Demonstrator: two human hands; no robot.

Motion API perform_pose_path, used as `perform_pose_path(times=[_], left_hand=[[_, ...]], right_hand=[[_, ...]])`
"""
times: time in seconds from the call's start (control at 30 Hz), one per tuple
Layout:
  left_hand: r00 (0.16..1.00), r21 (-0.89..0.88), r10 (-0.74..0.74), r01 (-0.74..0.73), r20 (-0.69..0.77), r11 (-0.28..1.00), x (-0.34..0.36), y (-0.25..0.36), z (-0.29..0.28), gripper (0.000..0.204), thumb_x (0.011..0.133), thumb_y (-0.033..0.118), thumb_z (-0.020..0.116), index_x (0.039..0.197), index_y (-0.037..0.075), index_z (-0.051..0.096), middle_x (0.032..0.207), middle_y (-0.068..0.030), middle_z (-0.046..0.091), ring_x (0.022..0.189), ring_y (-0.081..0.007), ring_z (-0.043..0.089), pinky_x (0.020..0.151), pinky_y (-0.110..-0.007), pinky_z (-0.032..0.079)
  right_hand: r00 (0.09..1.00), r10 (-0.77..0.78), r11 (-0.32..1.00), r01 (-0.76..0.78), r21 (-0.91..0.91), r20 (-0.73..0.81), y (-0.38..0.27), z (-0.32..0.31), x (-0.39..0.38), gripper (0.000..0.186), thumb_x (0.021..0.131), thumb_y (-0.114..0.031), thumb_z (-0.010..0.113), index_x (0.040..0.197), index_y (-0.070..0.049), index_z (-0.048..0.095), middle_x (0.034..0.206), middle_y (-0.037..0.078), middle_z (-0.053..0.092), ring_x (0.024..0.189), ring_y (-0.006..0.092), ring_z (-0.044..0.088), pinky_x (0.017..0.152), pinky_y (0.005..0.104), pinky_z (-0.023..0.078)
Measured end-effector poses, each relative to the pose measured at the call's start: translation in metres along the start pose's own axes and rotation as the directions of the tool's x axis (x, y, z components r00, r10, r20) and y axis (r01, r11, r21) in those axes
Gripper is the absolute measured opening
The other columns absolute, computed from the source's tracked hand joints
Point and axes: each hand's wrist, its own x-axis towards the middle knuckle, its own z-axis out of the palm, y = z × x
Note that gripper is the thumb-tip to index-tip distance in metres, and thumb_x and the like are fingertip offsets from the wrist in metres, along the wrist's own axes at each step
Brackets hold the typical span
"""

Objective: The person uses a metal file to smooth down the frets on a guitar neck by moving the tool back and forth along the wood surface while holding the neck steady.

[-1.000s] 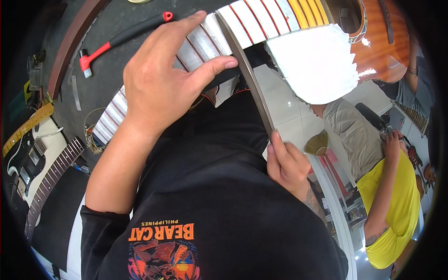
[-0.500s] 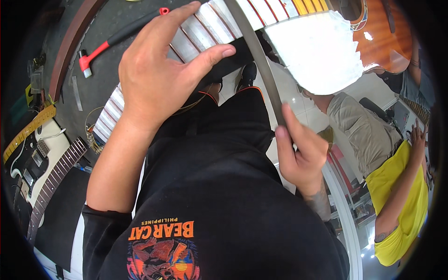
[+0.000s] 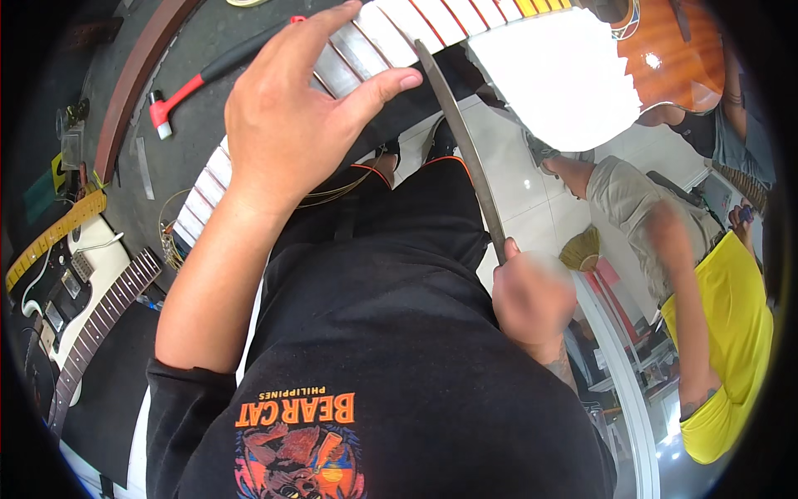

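Observation:
A guitar neck [image 3: 397, 32] crosses the top of the view, its fretboard covered in white and silvery strips with thin reddish lines between them. My left hand [image 3: 287, 116] spans the neck, index finger along the far edge and thumb by the near edge; its other fingers are hidden. In my right hand [image 3: 536, 299], blurred but closed, is one end of a long flat grey metal file [image 3: 461, 141]. The file's other end meets the neck's near edge, right of my left thumb. A white sheet [image 3: 553, 83] with ragged edges covers part of the orange-brown guitar body [image 3: 677, 62].
On the dark bench lies a red and black hammer [image 3: 179, 104] with a white tip. A curved brown wooden strip [image 3: 133, 96] runs behind it. Far left sits a cream electric guitar [image 3: 96, 241] beside a dark fretboard [image 3: 104, 320]. A person in yellow [image 3: 727, 320] stands at the right, near a broom [image 3: 580, 249].
The file has been drawn back toward me; its tip earlier reached across the neck and is now at the near edge. My right hand is lower, while my left keeps its place on the neck.

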Motion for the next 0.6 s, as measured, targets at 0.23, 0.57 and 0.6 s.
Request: perform_pose_path(times=[0.23,0.57,0.6], left_hand=[[1.0,-0.012,0.006,-0.006,-0.003,1.0,0.0,0.0,0.003,0.064,0.075,0.044,0.092,0.121,0.005,0.073,0.113,-0.0112,0.077,0.101,-0.0249,0.074,0.088,-0.034,0.056],[0.998,0.005,-0.059,0.058,0.024,0.998,-0.001,0.005,0.0,0.063,0.076,0.044,0.09,0.125,0.009,0.071,0.112,-0.0124,0.076,0.102,-0.0286,0.074,0.088,-0.036,0.056],[0.998,0.005,-0.062,0.062,0.015,0.998,-0.001,0.006,-0.001,0.063,0.076,0.044,0.09,0.125,0.009,0.071,0.112,-0.0124,0.076,0.102,-0.0286,0.074,0.088,-0.036,0.056]], right_hand=[[0.997,-0.069,0.995,0.07,-0.069,0.015,-0.007,0.008,0.032,0.052,0.083,0.009,0.073,0.133,-0.003,0.068,0.064,0.006,0.056,0.05,0.0202,0.054,0.05,0.0323,0.047],[0.985,-0.167,0.983,0.17,0.062,-0.049,-0.035,0.032,0.157,0.045,0.091,0.002,0.07,0.134,-0.01,0.07,0.069,0.013,0.065,0.051,0.0201,0.054,0.054,0.0316,0.047],[0.983,-0.176,0.982,0.179,0.059,-0.046,-0.032,0.027,0.146,0.045,0.091,0.002,0.07,0.134,-0.01,0.07,0.069,0.013,0.065,0.051,0.0201,0.054,0.054,0.0316,0.047]])
